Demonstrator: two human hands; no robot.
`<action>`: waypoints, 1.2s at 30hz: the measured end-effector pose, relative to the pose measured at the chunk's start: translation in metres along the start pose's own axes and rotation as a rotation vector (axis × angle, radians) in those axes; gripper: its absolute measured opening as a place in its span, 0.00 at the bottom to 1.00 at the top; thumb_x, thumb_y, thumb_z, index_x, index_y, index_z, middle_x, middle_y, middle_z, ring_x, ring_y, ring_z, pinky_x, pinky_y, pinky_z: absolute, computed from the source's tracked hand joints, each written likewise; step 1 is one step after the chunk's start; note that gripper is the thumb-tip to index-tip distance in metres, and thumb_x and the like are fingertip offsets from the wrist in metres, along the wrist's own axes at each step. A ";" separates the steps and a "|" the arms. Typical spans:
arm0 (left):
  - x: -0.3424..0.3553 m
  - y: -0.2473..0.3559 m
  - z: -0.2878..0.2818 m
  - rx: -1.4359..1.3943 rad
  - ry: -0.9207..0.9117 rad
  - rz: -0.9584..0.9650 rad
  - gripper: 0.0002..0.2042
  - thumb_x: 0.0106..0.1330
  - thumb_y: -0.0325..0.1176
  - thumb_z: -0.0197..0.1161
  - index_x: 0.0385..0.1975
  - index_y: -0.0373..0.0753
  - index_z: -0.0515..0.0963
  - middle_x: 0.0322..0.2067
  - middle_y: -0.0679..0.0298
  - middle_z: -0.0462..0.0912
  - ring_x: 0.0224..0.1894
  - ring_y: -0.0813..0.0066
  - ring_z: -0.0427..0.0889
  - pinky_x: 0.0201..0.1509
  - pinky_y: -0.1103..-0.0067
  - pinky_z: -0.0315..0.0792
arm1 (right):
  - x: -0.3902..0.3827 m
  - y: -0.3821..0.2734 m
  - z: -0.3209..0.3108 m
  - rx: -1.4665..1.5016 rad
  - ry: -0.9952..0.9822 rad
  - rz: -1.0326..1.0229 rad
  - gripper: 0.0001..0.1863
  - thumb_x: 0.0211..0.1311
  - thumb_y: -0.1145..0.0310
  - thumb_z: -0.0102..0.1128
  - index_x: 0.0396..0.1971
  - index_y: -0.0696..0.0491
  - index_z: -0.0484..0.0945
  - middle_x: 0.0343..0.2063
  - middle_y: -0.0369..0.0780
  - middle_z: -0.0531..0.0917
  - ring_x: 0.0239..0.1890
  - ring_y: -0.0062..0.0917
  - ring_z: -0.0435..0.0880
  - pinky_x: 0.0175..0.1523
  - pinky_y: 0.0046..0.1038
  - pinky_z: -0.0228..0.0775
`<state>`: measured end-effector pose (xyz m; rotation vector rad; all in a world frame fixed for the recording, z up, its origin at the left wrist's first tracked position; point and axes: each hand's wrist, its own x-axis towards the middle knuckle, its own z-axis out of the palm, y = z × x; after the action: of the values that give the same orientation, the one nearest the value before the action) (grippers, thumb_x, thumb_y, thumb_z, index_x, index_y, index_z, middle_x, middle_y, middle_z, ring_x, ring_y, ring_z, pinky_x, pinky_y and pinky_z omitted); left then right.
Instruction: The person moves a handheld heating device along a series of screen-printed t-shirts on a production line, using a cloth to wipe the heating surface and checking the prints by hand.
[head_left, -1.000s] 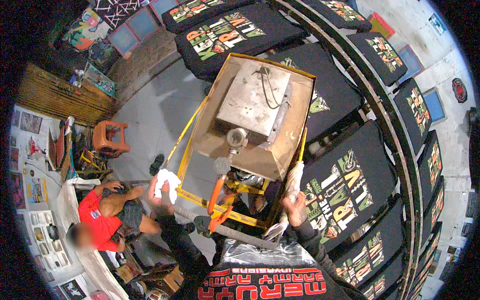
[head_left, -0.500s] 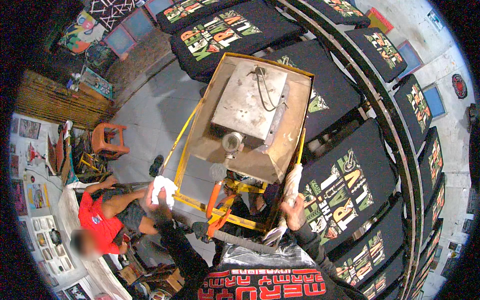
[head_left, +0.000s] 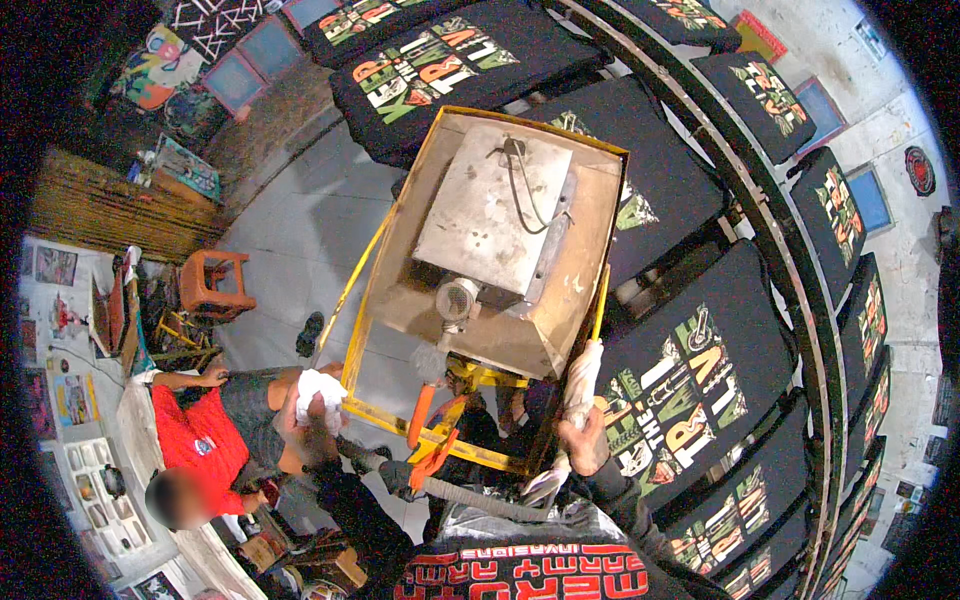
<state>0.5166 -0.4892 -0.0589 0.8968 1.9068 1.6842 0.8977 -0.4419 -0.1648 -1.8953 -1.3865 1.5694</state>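
Note:
In front of me stands a metal heater-like unit (head_left: 495,210), a boxy casing with a black cord on a broad pan, carried by a yellow frame (head_left: 440,432). My right hand (head_left: 586,440) is wrapped round a cloth-wrapped handle (head_left: 582,385) at the frame's right side. At the left, my left hand (head_left: 308,418) closes on a bunched white cloth (head_left: 320,392). A thin yellow bar runs down to this cloth, whose inside is hidden. An orange-handled part (head_left: 420,415) hangs below the unit, between my arms.
Black printed T-shirts (head_left: 690,390) lie on boards along a curved dark rail (head_left: 770,215) at the right and far side. A person in a red shirt (head_left: 205,440) sits close on the left. Beyond are an orange stool (head_left: 217,285) and grey tiled floor (head_left: 275,270).
The unit and frame sit slightly further left and lower in view. Both my hands keep their grips. The seated person has shifted a little, and a dark shoe now shows beside my left forearm.

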 end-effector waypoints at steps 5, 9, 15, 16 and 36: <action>0.003 -0.037 -0.036 0.002 -0.050 -0.050 0.21 0.63 0.45 0.64 0.45 0.32 0.76 0.30 0.62 0.82 0.25 0.77 0.79 0.22 0.81 0.73 | -0.001 0.008 0.005 0.032 0.029 -0.121 0.33 0.47 0.56 0.64 0.49 0.64 0.69 0.39 0.55 0.78 0.44 0.51 0.77 0.50 0.43 0.70; 0.004 -0.028 -0.025 0.285 -0.008 0.187 0.20 0.64 0.44 0.63 0.44 0.32 0.78 0.31 0.61 0.82 0.29 0.76 0.80 0.29 0.80 0.75 | -0.010 -0.018 0.005 0.037 0.155 -0.217 0.14 0.45 0.69 0.58 0.32 0.59 0.72 0.25 0.39 0.74 0.28 0.26 0.71 0.36 0.30 0.66; 0.005 -0.024 -0.027 0.148 -0.006 0.082 0.21 0.63 0.44 0.64 0.43 0.29 0.77 0.32 0.63 0.82 0.33 0.75 0.80 0.37 0.78 0.75 | -0.005 0.010 0.011 0.011 0.114 -0.190 0.14 0.45 0.68 0.58 0.32 0.59 0.73 0.25 0.40 0.74 0.29 0.28 0.71 0.37 0.32 0.65; 0.005 -0.017 -0.020 0.128 -0.020 0.048 0.21 0.63 0.44 0.64 0.43 0.29 0.77 0.32 0.63 0.82 0.33 0.75 0.80 0.38 0.77 0.75 | -0.003 0.012 0.012 -0.032 0.134 -0.242 0.14 0.45 0.67 0.59 0.32 0.59 0.73 0.25 0.40 0.74 0.29 0.28 0.71 0.38 0.32 0.65; 0.021 -0.039 -0.034 0.182 -0.124 -0.100 0.16 0.59 0.30 0.61 0.46 0.30 0.78 0.34 0.61 0.83 0.35 0.76 0.80 0.41 0.80 0.74 | 0.013 -0.058 -0.010 0.529 -0.085 0.169 0.22 0.63 0.52 0.54 0.36 0.60 0.81 0.35 0.39 0.82 0.35 0.23 0.76 0.44 0.27 0.67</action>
<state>0.4713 -0.4998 -0.0896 0.9344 2.0089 1.3824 0.8788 -0.4005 -0.1257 -1.6614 -0.7428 1.8825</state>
